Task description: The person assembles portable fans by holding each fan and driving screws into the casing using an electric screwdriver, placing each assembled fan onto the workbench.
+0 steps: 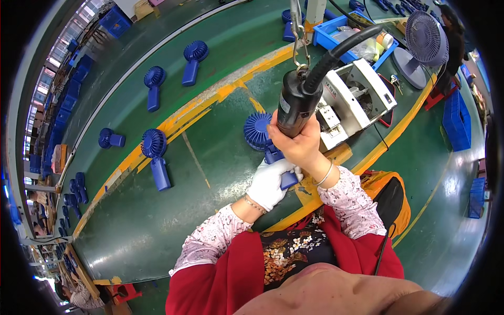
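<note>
My left hand, in a white glove, is closed around the handle of a blue handheld fan near the front edge of the green bench. The fan's round ribbed head points away from me. Just above its handle, my bare right hand grips a black electric screwdriver. This tool is upright, with a thick black cable leaving its top, and hangs from a metal hook. Its tip is hidden behind my right hand, so I cannot tell whether it touches the fan.
Right of the screwdriver stands a white machine with an open top, possibly a screw feeder. Behind it are a blue bin with bags and tape, and a grey desk fan. Another blue handheld fan lies left; several more lie beyond the yellow-taped edge.
</note>
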A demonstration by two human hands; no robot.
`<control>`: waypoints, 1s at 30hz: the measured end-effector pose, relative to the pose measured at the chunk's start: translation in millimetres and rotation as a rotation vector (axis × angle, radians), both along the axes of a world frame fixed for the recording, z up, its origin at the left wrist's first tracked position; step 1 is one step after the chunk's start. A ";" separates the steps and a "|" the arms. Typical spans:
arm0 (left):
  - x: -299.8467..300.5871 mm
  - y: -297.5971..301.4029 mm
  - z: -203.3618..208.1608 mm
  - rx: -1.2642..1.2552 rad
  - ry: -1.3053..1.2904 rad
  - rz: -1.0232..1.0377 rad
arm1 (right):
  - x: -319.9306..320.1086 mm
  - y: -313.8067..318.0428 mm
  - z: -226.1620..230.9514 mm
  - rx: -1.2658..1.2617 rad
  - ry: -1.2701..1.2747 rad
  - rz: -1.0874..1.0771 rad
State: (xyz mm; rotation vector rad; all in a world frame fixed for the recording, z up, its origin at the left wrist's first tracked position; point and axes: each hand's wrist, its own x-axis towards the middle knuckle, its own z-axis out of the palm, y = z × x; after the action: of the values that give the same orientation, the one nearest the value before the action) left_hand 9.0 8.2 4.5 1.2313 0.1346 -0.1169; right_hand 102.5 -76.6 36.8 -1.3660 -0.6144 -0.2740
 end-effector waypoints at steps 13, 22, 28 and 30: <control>10.0 -4.5 11.2 -0.943 0.598 0.037 | 29.8 -35.5 42.4 -0.227 -0.345 -0.537; 5.7 -16.8 -14.5 -0.902 0.423 -0.001 | 5.6 -11.9 26.1 -0.021 -0.049 -0.257; 6.5 -21.4 -17.8 -0.505 0.342 0.025 | -11.7 -1.0 18.1 0.093 0.010 0.024; 8.9 -21.2 -10.0 -0.559 0.365 0.050 | -9.5 2.9 9.5 0.098 0.017 0.009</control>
State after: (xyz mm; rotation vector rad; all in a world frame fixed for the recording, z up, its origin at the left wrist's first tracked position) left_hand 17.9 -13.0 -5.4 0.6384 0.4206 -0.3132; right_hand 93.0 -73.7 46.4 -1.2695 -0.5854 -0.2822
